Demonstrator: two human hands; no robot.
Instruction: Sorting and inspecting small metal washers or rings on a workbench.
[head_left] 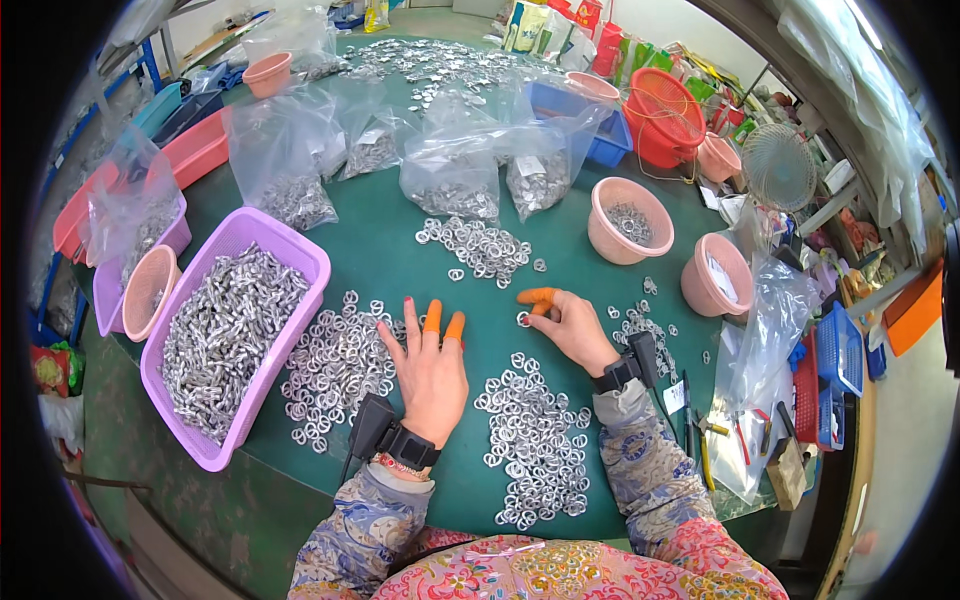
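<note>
On my green table [385, 262], a purple basket [290, 237] of metal pieces stands left of a ring pile [340, 372]. My left hand [434, 385] spreads wide beside that pile; between thumb and forefinger, my right hand [577, 328] pinches one silver ring [522, 318].

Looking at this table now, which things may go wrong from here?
The left hand is between the left pile and front pile of metal rings, so a careless sweep might mix them. The right hand has a single ring by its thumb, which a loose pinch could flick away. The purple basket, full of metal parts, sits near the table edge; a bump might spill some.
</note>
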